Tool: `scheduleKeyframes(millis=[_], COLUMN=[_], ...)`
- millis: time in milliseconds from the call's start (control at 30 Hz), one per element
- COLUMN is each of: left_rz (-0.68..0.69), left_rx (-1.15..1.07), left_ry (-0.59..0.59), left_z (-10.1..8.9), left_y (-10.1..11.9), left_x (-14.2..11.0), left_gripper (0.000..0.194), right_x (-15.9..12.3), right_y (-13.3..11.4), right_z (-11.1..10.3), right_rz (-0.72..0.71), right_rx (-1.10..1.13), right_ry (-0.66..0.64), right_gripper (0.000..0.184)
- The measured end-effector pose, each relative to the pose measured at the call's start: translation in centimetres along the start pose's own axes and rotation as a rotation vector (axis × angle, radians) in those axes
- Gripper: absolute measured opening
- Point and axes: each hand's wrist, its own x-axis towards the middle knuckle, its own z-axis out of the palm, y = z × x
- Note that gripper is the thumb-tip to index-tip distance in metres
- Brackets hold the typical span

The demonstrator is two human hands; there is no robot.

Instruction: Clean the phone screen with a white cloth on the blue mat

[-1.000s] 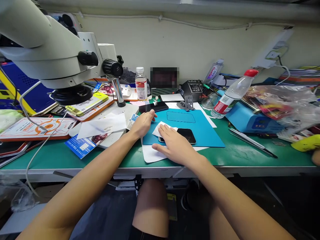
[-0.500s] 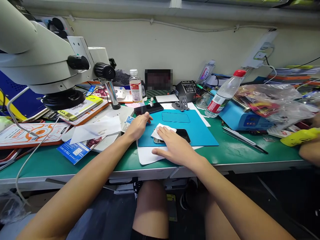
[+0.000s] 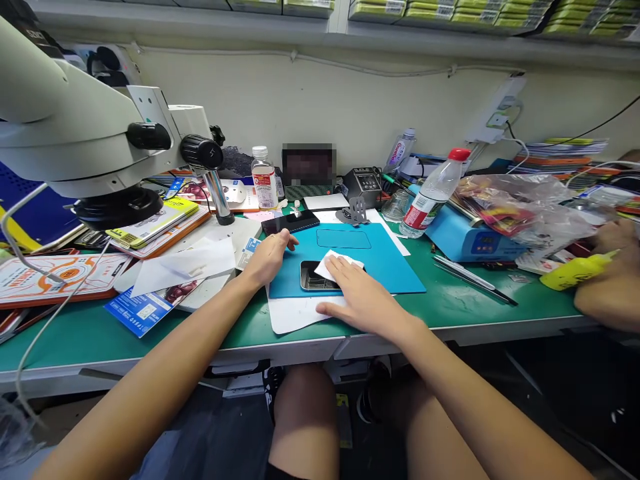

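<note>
A smartphone with a dark screen lies on a blue mat. My right hand rests palm down over the phone's right part and hides it. Under its fingers a folded white wiping cloth is pressed against the screen. My left hand hovers or rests at the mat's left edge, fingers loosely bent and apart, with nothing visible in them. Just beyond it lies a second dark phone. White paper sticks out from under the mat's front.
A microscope overhangs the left side, near booklets and loose papers. Bottles and a blue device stand at the back right. Tweezers lie right of the mat. Another person's hand is near a yellow bottle.
My right hand has slid the cloth rightward across the phone, uncovering its left end. My left hand stays near the mat's left edge. The view has tilted slightly upward.
</note>
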Motion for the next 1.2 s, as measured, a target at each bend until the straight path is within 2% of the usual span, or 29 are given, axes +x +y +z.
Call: scheduleKeyframes(millis=[100,200,300,367,500,633,900,967,1133,1200], left_rz=[-0.001,0.013,0.03,0.033,0.036,0.034,0.027,0.015,0.011,0.009], left_rx=[-0.012,-0.02,-0.024,-0.024,-0.016,-0.007,-0.026,-0.025,-0.026,-0.022], left_ry=[-0.002,-0.005,-0.004,-0.002,0.004,-0.001,-0.015,-0.014,-0.011,-0.015], left_z=[0.0,0.1,0.1,0.1,0.1,0.2,0.2,0.2,0.1,0.1], left_y=[-0.1,-0.1,-0.1,0.0,0.1,-0.1,-0.2,0.0,0.0,0.0], left_x=[0.0,0.0,0.1,0.1,0.2,0.2,0.2,0.1,0.1,0.0], left_gripper=[0.079,0.079,0.078,0.078,0.079,0.079,0.079,0.078,0.078,0.078], right_x=[0.8,-1.2,-3.7,-4.3,-2.3,-0.9,-5.7,-5.1,-1.6,-1.3], right_y=[0.4,0.7,0.9,0.9,0.6,0.4,-0.2,-0.1,0.4,0.5], right_z=[-0.1,0.1,0.2,0.1,-0.4,-0.3,0.1,-0.2,-0.9,-0.8], right_rz=[-0.005,-0.009,0.023,0.038,0.032,0.027,0.003,-0.002,-0.002,0.006], right_rx=[-0.004,-0.044,-0.089,-0.109,-0.115,-0.119,-0.101,-0.095,-0.09,-0.09], right_ry=[0.005,0.023,0.014,0.001,-0.013,-0.004,-0.005,-0.021,-0.012,-0.008], right_gripper=[0.099,0.093,0.095,0.095,0.087,0.087,0.087,0.085,0.076,0.077])
